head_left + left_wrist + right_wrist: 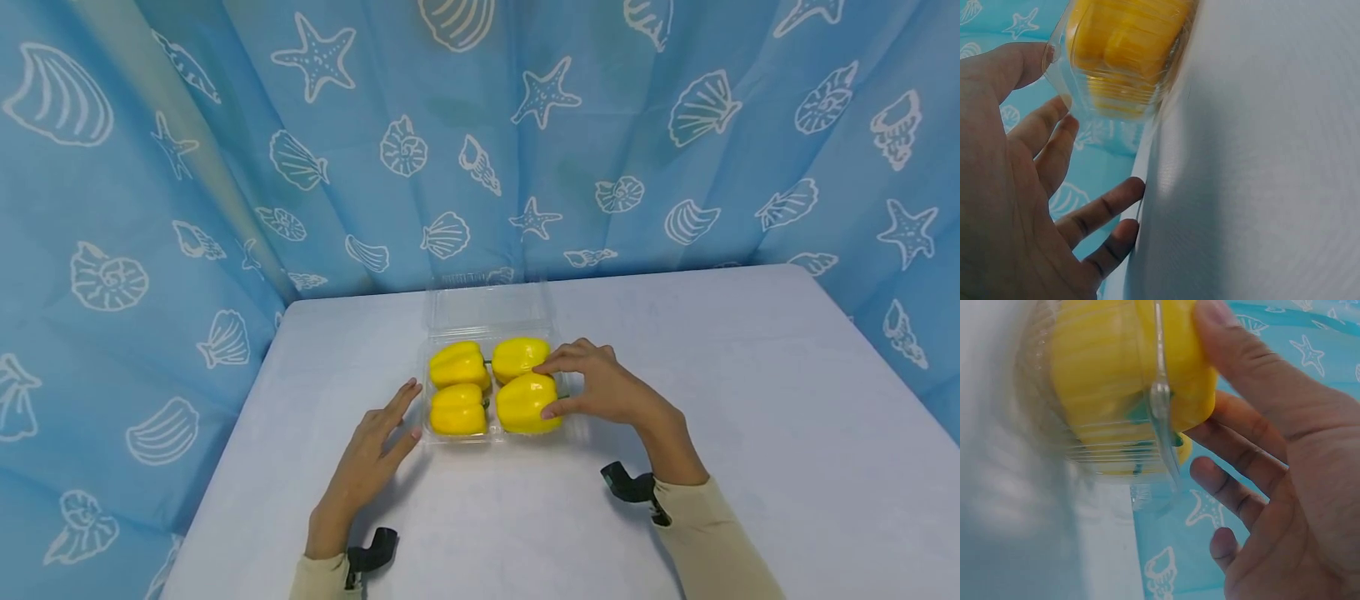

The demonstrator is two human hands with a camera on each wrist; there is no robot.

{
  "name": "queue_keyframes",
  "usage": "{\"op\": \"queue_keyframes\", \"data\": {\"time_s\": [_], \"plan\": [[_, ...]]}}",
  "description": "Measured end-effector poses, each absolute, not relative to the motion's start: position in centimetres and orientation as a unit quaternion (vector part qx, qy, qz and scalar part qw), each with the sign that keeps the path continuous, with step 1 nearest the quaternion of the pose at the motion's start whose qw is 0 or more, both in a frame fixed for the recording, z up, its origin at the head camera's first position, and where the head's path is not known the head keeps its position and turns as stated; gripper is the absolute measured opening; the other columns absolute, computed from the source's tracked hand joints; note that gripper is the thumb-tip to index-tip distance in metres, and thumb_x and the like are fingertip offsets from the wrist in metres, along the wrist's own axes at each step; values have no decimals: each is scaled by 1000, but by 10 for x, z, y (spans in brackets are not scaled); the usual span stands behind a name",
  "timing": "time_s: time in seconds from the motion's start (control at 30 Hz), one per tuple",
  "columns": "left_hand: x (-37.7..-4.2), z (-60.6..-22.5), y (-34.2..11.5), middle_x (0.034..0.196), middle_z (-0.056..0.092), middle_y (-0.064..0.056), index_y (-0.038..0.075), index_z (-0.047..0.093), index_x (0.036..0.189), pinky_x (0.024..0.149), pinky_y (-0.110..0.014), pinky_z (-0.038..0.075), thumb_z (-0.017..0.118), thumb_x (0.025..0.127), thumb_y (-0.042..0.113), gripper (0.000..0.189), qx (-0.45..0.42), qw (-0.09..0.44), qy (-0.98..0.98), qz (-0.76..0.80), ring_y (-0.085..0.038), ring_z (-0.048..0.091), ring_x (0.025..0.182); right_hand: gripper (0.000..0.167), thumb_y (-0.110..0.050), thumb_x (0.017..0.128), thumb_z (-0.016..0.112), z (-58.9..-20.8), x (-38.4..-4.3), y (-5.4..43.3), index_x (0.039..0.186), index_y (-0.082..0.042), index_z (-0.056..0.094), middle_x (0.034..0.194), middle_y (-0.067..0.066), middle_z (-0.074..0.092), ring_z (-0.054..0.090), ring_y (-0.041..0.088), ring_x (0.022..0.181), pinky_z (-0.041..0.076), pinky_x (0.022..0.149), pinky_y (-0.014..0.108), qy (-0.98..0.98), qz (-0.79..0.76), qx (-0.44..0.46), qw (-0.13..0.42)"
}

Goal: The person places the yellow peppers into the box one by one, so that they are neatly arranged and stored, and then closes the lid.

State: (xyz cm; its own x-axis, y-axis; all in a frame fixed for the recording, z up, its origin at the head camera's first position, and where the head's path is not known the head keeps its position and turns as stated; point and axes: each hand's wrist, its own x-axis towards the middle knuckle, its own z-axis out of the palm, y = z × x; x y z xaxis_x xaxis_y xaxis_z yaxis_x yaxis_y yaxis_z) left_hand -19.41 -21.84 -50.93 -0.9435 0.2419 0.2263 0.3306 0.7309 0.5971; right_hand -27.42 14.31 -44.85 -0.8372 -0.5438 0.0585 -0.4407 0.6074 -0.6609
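Observation:
Several yellow bell peppers sit in two rows inside a clear plastic clamshell container (457,439), its lid (487,310) folded open toward the back. My right hand (606,388) holds the front right bell pepper (525,405) between thumb and fingers; its green stem points right. In the right wrist view, the thumb (1241,353) lies on the pepper above the container's rim. My left hand (371,458) is beside the container's left wall, fingers spread and fairly straight. In the left wrist view, its thumb and a fingertip touch the clear edge (1057,69).
A white-covered table (750,375) lies under the container. Behind it and at the sides hangs a blue curtain (570,142) with white shell and starfish prints. Black wrist mounts (628,483) stick out from both sleeves.

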Motion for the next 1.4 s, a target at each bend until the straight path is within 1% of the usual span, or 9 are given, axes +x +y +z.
{"op": "queue_keyframes", "data": {"time_s": [0.17,0.37,0.43,0.53,0.63,0.77,0.87,1.2,1.4], "plan": [[-196,-512,-216,161,28,14,33,32,158,94,-51,42,55,103,39,60,-150,60,-928,-336,-22,53,111,59,-40,70,91,-452,-278,145,122,-18,73,123,0,63,46,27,121,23,101,55,893,-354,-266,80],[-191,-514,-219,161,29,13,31,34,157,94,-52,42,56,102,39,60,-144,63,-928,-338,-21,53,111,60,-41,73,89,-460,-280,147,126,-19,72,129,0,62,44,29,126,16,107,69,876,-379,-287,85],[-189,-514,-220,161,29,13,32,33,157,94,-52,42,57,102,38,61,-140,61,-930,-335,-20,53,111,59,-43,75,87,-461,-280,148,128,-21,71,132,0,62,43,29,127,18,107,70,872,-386,-288,88],[-189,-513,-222,161,28,13,33,32,158,93,-52,43,57,102,38,61,-141,62,-932,-328,-20,53,110,55,-44,81,82,-462,-283,149,130,-23,69,135,-2,61,44,26,128,26,108,65,867,-409,-275,71],[-191,-511,-222,161,29,13,34,31,158,94,-51,43,56,102,39,61,-145,63,-929,-333,-21,53,111,45,-42,89,75,-465,-287,151,130,-23,69,134,-4,61,48,22,124,38,103,58,856,-459,-239,14],[-192,-509,-222,161,28,14,34,32,158,95,-51,43,56,102,39,61,-147,60,-927,-339,-21,53,113,33,-35,98,66,-474,-294,155,124,-15,70,125,-1,66,54,18,111,42,92,46,832,-516,-186,-79],[-192,-509,-221,161,29,14,34,32,158,94,-52,43,57,102,37,61,-144,60,-928,-339,-21,53,112,30,-30,101,63,-481,-298,155,121,-9,71,120,4,68,55,19,108,43,88,37,816,-543,-170,-104],[-193,-510,-220,160,29,16,31,35,157,94,-51,43,57,102,38,60,-134,61,-930,-336,-20,53,112,52,-49,99,58,-514,-313,147,134,-11,62,124,8,66,58,22,109,49,87,25,805,-589,-45,-53],[-194,-510,-219,161,28,17,35,33,157,94,-51,43,54,103,43,59,-138,56,-927,-343,-20,53,112,58,-53,99,55,-524,-327,143,135,-8,61,125,7,66,59,20,112,47,97,26,753,-658,-6,-21]]}}
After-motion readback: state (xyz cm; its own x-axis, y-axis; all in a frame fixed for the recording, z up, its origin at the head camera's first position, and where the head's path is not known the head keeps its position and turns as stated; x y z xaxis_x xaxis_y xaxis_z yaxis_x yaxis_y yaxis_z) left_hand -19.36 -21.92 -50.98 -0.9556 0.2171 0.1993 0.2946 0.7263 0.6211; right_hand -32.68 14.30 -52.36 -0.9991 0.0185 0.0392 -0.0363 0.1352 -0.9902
